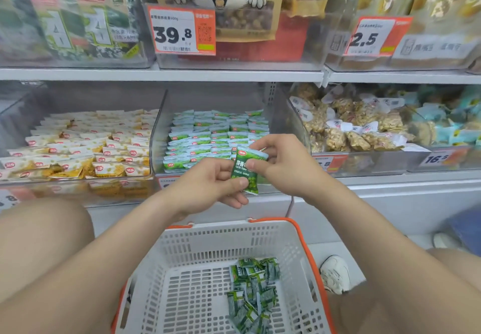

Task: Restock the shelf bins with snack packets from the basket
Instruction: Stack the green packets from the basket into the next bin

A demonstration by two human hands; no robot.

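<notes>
A small green snack packet is held upright in front of the middle shelf bin. My left hand pinches its lower part between thumb and fingers. My right hand pinches its upper part. The clear middle bin behind them holds rows of matching green and white packets. Below my arms a grey basket with an orange rim holds a heap of several green packets at its right side.
A clear bin of yellow and white packets stands to the left. Bins of nut clusters and blue packets lie to the right. Orange price tags hang above. A white shoe stands beside the basket, my knees either side.
</notes>
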